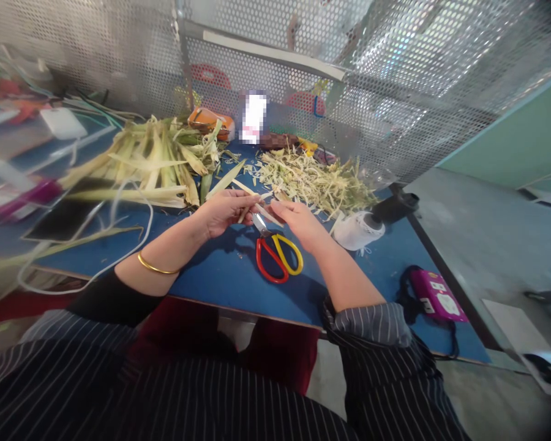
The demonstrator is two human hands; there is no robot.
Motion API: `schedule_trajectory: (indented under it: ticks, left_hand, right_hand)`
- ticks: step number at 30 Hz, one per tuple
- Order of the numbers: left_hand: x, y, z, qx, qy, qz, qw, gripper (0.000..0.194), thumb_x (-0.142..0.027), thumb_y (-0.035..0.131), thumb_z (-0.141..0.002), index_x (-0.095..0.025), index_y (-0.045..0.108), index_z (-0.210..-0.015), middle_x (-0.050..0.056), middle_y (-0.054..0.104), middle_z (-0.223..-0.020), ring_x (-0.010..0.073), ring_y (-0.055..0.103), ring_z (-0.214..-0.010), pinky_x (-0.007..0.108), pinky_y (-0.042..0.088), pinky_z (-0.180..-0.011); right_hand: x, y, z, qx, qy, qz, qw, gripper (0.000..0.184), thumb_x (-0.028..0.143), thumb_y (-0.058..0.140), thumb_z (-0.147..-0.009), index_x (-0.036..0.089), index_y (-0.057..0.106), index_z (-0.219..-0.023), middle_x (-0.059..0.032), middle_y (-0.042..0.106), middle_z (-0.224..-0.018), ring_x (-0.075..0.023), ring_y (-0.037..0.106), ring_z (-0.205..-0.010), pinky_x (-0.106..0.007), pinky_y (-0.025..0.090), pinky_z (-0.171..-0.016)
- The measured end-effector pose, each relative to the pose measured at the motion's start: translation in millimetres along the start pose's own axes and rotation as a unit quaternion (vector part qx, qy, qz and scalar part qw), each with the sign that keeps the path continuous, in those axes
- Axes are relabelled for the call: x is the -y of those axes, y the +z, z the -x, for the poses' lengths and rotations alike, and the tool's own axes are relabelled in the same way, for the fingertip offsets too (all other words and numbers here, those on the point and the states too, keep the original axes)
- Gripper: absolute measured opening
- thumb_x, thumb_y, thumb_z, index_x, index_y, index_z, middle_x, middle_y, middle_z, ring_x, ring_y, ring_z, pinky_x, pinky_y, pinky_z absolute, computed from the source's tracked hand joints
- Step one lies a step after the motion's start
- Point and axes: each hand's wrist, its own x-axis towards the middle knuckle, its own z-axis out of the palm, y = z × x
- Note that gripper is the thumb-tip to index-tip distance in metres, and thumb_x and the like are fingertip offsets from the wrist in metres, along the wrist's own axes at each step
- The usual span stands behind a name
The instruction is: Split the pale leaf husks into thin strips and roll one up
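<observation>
My left hand (220, 211) and my right hand (298, 222) meet over the blue table (220, 269), both pinched on a thin pale leaf strip (252, 199) held between them. Directly below the hands lie scissors (278, 251) with one red and one yellow handle, blades pointing away from me. A pile of long green and yellow leaves (151, 162) lies to the left behind my left hand. A heap of shredded leaf trimmings (314, 177) sits behind my right hand.
A white tape roll (358, 229) with a black holder stands right of my right hand. A pink device (436, 295) with a black cord lies near the table's right edge. A dark phone (68, 217), white cable and perforated metal screen (303, 67) border the table.
</observation>
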Motion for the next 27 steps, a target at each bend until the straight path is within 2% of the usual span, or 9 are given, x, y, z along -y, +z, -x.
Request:
schedule_trajectory:
  ticks: [2, 5, 7, 11, 13, 17, 19, 24, 27]
  left_hand:
    - [0.9, 1.8, 1.6, 0.015, -0.024, -0.002, 1.000, 0.030, -0.040, 0.069, -0.078, -0.010, 0.065, -0.075, 0.006, 0.065, -0.068, 0.0094, 0.055, -0.049, 0.024, 0.050, -0.052]
    - [4.1, 6.1, 4.4, 0.019, -0.046, -0.033, 0.998, 0.036, -0.047, 0.067, -0.079, -0.011, 0.066, -0.077, 0.007, 0.066, -0.066, 0.0105, 0.056, -0.047, 0.025, 0.049, -0.050]
    - [6.4, 9.2, 6.2, 0.020, -0.049, -0.063, 0.997, 0.033, -0.044, 0.071, -0.076, -0.012, 0.065, -0.073, 0.005, 0.063, -0.061, 0.0088, 0.054, -0.044, 0.022, 0.045, -0.047]
    - [9.5, 13.7, 7.4, 0.007, -0.038, -0.107, 0.993, 0.024, -0.034, 0.073, -0.073, -0.011, 0.066, -0.069, -0.001, 0.053, -0.049, 0.0049, 0.043, -0.038, 0.020, 0.039, -0.044]
    - [10.4, 14.8, 7.0, 0.013, -0.029, -0.120, 0.992, 0.019, -0.030, 0.072, -0.073, -0.012, 0.068, -0.069, -0.003, 0.049, -0.046, 0.0044, 0.039, -0.037, 0.020, 0.039, -0.044]
    - [10.9, 15.2, 6.9, 0.041, -0.019, -0.126, 0.991, 0.013, -0.025, 0.069, -0.074, -0.013, 0.070, -0.069, -0.004, 0.046, -0.046, 0.0050, 0.039, -0.040, 0.022, 0.043, -0.048]
    - [10.7, 14.9, 7.6, 0.043, -0.019, -0.127, 0.991, 0.013, -0.025, 0.069, -0.074, -0.013, 0.070, -0.069, -0.004, 0.046, -0.046, 0.0054, 0.039, -0.040, 0.023, 0.044, -0.049]
    - [12.1, 16.0, 11.0, 0.056, -0.034, -0.130, 0.989, 0.015, -0.028, 0.074, -0.070, -0.013, 0.072, -0.068, -0.003, 0.046, -0.047, 0.0061, 0.039, -0.040, 0.023, 0.043, -0.047]
    - [14.3, 18.8, 12.9, 0.072, -0.037, -0.147, 0.986, 0.018, -0.030, 0.077, -0.068, -0.014, 0.071, -0.064, -0.001, 0.048, -0.047, 0.0073, 0.042, -0.041, 0.023, 0.041, -0.044]
  right_hand:
    - [-6.3, 1.9, -3.9, -0.031, 0.035, -0.061, 0.997, 0.038, 0.057, 0.064, -0.076, 0.020, 0.071, -0.081, -0.0034, 0.070, -0.078, -0.0153, 0.062, -0.073, -0.030, 0.045, -0.071]
    - [-14.3, 5.1, -7.8, -0.084, 0.041, -0.129, 0.987, 0.031, 0.049, 0.074, -0.067, 0.020, 0.068, -0.077, -0.0016, 0.068, -0.076, -0.0137, 0.062, -0.074, -0.028, 0.045, -0.072]
    - [-16.7, 7.7, -7.8, -0.090, 0.031, -0.150, 0.984, 0.028, 0.043, 0.077, -0.064, 0.020, 0.066, -0.073, -0.0002, 0.066, -0.072, -0.0125, 0.060, -0.070, -0.027, 0.044, -0.071]
    - [-16.0, 13.4, -4.4, -0.086, -0.016, -0.137, 0.987, 0.023, 0.037, 0.072, -0.069, 0.019, 0.059, -0.063, 0.0024, 0.059, -0.062, -0.0106, 0.052, -0.061, -0.027, 0.042, -0.068]
    - [-15.9, 16.0, -3.6, -0.111, -0.032, -0.129, 0.985, 0.023, 0.034, 0.070, -0.071, 0.019, 0.057, -0.060, 0.0032, 0.056, -0.059, -0.0104, 0.049, -0.059, -0.028, 0.041, -0.067]
    - [-19.2, 19.8, -5.3, -0.192, -0.058, -0.096, 0.975, 0.021, 0.030, 0.066, -0.072, 0.019, 0.055, -0.058, 0.0037, 0.054, -0.058, -0.0103, 0.046, -0.059, -0.028, 0.040, -0.067]
    - [-20.9, 19.4, -6.9, -0.214, -0.076, -0.078, 0.971, 0.020, 0.029, 0.065, -0.073, 0.019, 0.055, -0.058, 0.0037, 0.053, -0.059, -0.0105, 0.046, -0.060, -0.028, 0.040, -0.068]
    - [-15.0, 7.8, -7.0, -0.186, -0.109, 0.075, 0.974, 0.012, 0.030, 0.065, -0.075, 0.019, 0.061, -0.071, 0.0009, 0.059, -0.069, -0.0124, 0.051, -0.067, -0.029, 0.042, -0.071]
    - [-7.5, 2.1, -2.5, -0.141, -0.120, 0.149, 0.971, 0.021, 0.040, 0.065, -0.078, 0.020, 0.065, -0.076, -0.0011, 0.063, -0.076, -0.0147, 0.056, -0.074, -0.029, 0.044, -0.074]
